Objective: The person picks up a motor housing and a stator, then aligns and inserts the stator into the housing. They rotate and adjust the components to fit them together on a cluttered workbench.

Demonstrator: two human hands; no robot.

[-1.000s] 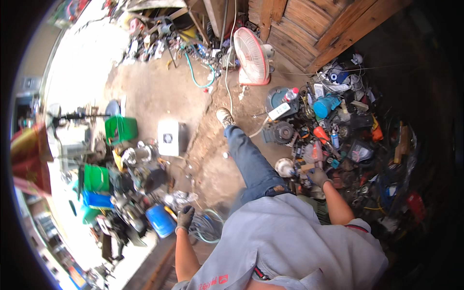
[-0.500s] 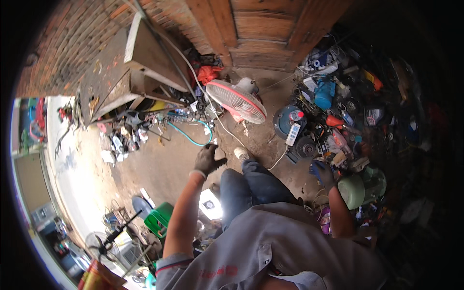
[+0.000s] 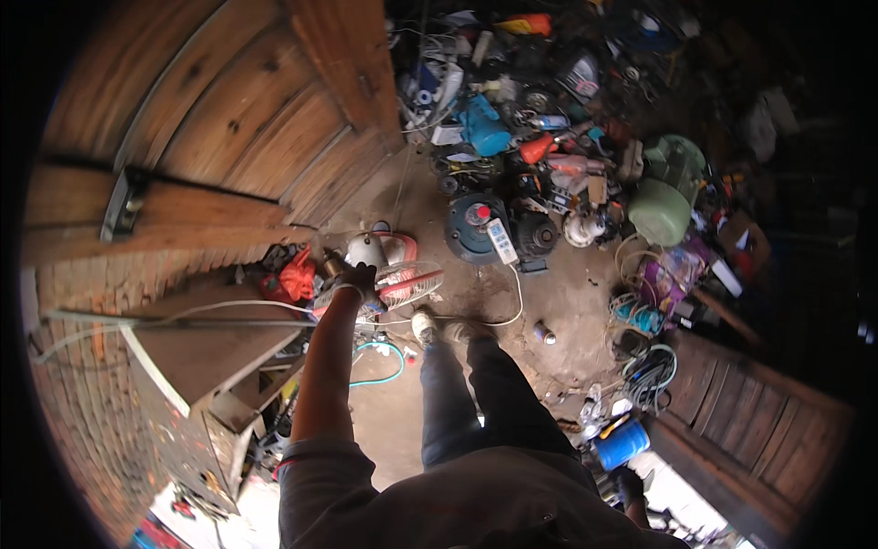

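My left hand [image 3: 362, 284], in a dark glove, is on the standing fan with its fingers bent over the edge of the wire cage. The fan [image 3: 410, 285] has a red and white cage, a white motor housing and a red-and-white base, and stands on the floor ahead and left. My arm and hand cover part of the cage. Low at the right edge of my body, my right hand [image 3: 629, 485], also dark-gloved, hangs near a blue bucket [image 3: 622, 445]. Its fingers are in shadow, and I cannot make out whether they touch anything.
A white power strip [image 3: 500, 241] lies on a dark blue round machine part [image 3: 465, 229], its cord crossing the floor by my shoes. Mixed scrap and a green motor [image 3: 660, 215] lie beyond. A wooden door [image 3: 219, 119] and metal cabinet [image 3: 206, 343] stand left; a small can [image 3: 544, 332] lies right.
My view has turned to the right, and I stand closer to the fan. My left hand, spread in the air before, is now on the fan. My right hand has moved down and back.
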